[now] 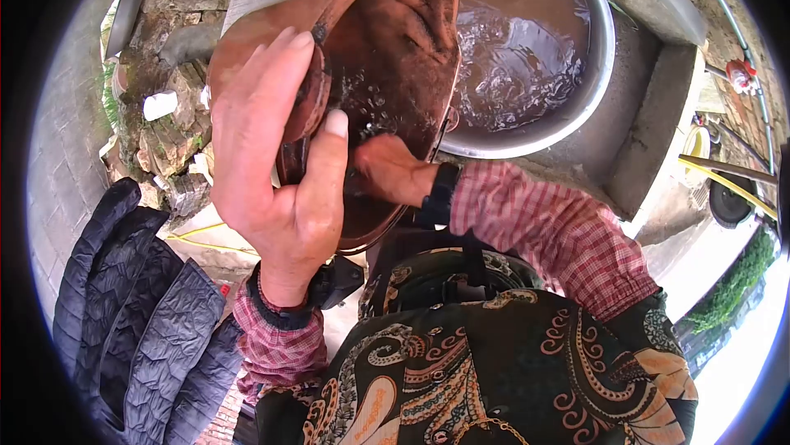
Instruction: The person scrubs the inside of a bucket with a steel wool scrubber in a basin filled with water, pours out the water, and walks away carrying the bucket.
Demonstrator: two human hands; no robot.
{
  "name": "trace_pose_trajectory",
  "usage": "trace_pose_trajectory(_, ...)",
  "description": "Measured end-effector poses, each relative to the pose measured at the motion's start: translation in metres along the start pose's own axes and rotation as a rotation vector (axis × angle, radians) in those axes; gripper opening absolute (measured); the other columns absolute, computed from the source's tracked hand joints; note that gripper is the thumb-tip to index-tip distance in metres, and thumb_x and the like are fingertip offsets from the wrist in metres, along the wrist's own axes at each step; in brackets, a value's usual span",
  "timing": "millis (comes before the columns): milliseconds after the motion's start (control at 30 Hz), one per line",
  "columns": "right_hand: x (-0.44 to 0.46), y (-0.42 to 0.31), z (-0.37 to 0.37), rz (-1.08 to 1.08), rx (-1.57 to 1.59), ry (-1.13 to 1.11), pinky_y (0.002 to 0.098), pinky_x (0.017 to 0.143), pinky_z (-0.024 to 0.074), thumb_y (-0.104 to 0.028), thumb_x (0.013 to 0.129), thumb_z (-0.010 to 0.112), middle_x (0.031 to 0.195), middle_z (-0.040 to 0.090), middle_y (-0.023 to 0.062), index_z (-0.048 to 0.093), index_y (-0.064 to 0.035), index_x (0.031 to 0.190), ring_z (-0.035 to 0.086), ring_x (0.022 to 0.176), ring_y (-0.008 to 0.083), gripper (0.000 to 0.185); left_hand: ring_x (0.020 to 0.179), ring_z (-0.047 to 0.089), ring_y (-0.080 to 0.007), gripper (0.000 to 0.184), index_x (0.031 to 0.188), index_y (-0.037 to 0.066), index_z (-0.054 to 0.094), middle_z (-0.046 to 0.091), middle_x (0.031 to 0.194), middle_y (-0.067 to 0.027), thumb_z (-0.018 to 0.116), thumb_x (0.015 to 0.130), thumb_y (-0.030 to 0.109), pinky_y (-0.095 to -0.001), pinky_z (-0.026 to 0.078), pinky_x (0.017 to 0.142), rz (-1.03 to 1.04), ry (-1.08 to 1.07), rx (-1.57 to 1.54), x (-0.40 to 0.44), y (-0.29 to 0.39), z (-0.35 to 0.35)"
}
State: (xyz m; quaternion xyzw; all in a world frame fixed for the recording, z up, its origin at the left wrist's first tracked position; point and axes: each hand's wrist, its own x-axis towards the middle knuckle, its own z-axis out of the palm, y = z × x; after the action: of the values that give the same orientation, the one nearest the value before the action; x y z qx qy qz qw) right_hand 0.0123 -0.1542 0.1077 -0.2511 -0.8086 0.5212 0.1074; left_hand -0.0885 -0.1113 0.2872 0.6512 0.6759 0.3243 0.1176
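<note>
One brown bucket [399, 13] is held by the left hand [267, 190]; inside, the right hand [391, 169] blurs, its grip impossible to tell.

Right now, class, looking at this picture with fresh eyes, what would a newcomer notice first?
Likely the big reddish-brown bucket just above centre, gripped at its edge by the left hand while the blurred right hand reaches inside. Next, the wide metal basin of rippling brown water beside it, at upper right. Then the dark quilted garment at lower left.
</note>
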Motion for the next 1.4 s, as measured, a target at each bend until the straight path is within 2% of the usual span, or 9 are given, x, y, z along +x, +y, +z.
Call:
trace_pose_trajectory(233, 0.027, 0.076, -0.016, 0.225, -0.369, -0.093, 0.0419, 0.06, 0.0548, -0.01, 0.075, 0.064, 0.076, 0.065, 0.022, 0.07, -0.0026, 0.086, 0.066, 0.074, 0.0383, 0.014, 0.113, 0.059, -0.0371, 0.046, 0.12, -0.002, 0.063, 0.063, 0.119, -0.0205, 0.063, 0.073, -0.002, -0.0438, 0.043, 0.101, -0.014, 0.064, -0.04, -0.018, -0.007, -0.013)
trace_pose_trajectory(267, 0.016, 0.054, 0.003, 0.176, -0.109, 0.163, 0.0405, 0.062, 0.0558, -0.015, 0.082, 0.065, 0.077, 0.068, 0.0197, 0.071, -0.0028, 0.1, 0.068, 0.072, 0.0328, 0.023, 0.113, 0.059, -0.037, 0.046, 0.12, -0.002, 0.063, 0.063, 0.119, -0.0205, 0.063, 0.073, -0.002, -0.0439, 0.043, 0.102, -0.001, 0.07, -0.049, -0.017, -0.009, -0.015)
trace_pose_trajectory(300, 0.018, 0.004, -0.022, 0.565, 0.464, -0.1, 0.0368, 0.06, 0.0541, -0.017, 0.074, 0.075, 0.078, 0.067, 0.0135, 0.067, -0.0019, 0.103, 0.066, 0.061, 0.0262, 0.033, 0.112, 0.059, -0.0369, 0.046, 0.12, -0.002, 0.063, 0.063, 0.119, -0.0205, 0.064, 0.073, -0.002, -0.044, 0.043, 0.102, 0.011, 0.072, -0.059, -0.018, -0.012, -0.016)
trace_pose_trajectory(400, 0.016, -0.026, 0.005, 0.015, 0.152, -0.005, 0.0353, 0.064, 0.0528, -0.018, 0.083, 0.068, 0.08, 0.066, 0.0142, 0.067, 0.0012, 0.097, 0.067, 0.073, 0.0253, 0.024, 0.111, 0.06, -0.0368, 0.046, 0.119, -0.002, 0.063, 0.064, 0.118, -0.0204, 0.064, 0.072, -0.002, -0.0453, 0.043, 0.102, 0.03, 0.075, -0.067, -0.018, -0.011, -0.014)
trace_pose_trajectory(567, 0.053, 0.12, -0.004, -0.021, -0.639, -0.052, 0.0433, 0.056, 0.0546, -0.011, 0.074, 0.059, 0.07, 0.065, 0.0146, 0.068, -0.0089, 0.077, 0.067, 0.069, 0.0346, 0.009, 0.111, 0.059, -0.0372, 0.046, 0.118, -0.002, 0.064, 0.064, 0.118, -0.02, 0.065, 0.072, -0.002, -0.0456, 0.043, 0.101, 0.034, 0.077, -0.038, -0.019, -0.01, -0.01)
trace_pose_trajectory(867, -0.028, -0.007, -0.005, 0.181, -0.016, -0.103, 0.0454, 0.081, 0.0529, -0.02, 0.075, 0.073, 0.09, 0.067, 0.0236, 0.068, -0.0121, 0.109, 0.064, 0.092, 0.0406, 0.034, 0.113, 0.059, -0.0345, 0.045, 0.118, -0.002, 0.064, 0.065, 0.118, -0.0183, 0.065, 0.073, -0.002, -0.0451, 0.042, 0.104, -0.009, 0.078, -0.079, -0.021, -0.011, -0.021)
trace_pose_trajectory(1033, -0.011, 0.095, -0.053, 0.083, -0.622, -0.172, 0.0439, 0.056, 0.0535, -0.009, 0.071, 0.06, 0.069, 0.063, 0.0148, 0.066, -0.0088, 0.087, 0.066, 0.068, 0.0342, 0.018, 0.113, 0.059, -0.0337, 0.046, 0.118, -0.001, 0.064, 0.064, 0.118, -0.0181, 0.064, 0.072, -0.005, -0.0438, 0.042, 0.104, -0.007, 0.085, -0.063, -0.021, -0.005, -0.015)
trace_pose_trajectory(1200, -0.03, 0.066, -0.061, 0.409, -0.31, 0.021, 0.0444, 0.066, 0.0541, -0.017, 0.076, 0.069, 0.081, 0.067, 0.0181, 0.068, -0.0095, 0.104, 0.066, 0.077, 0.0369, 0.03, 0.113, 0.059, -0.0324, 0.047, 0.119, -0.001, 0.064, 0.064, 0.118, -0.0173, 0.064, 0.072, -0.006, -0.041, 0.044, 0.101, -0.036, 0.101, -0.084, -0.023, -0.007, -0.019)
trace_pose_trajectory(1400, -0.037, 0.036, -0.01, 0.152, -0.167, -0.1, 0.0471, 0.067, 0.0528, -0.014, 0.074, 0.066, 0.077, 0.064, 0.0192, 0.067, -0.0093, 0.103, 0.065, 0.078, 0.0389, 0.029, 0.113, 0.059, -0.0308, 0.048, 0.119, -0.001, 0.063, 0.064, 0.119, -0.0166, 0.064, 0.072, -0.007, -0.038, 0.045, 0.098, -0.068, 0.096, -0.1, -0.024, -0.004, -0.017)
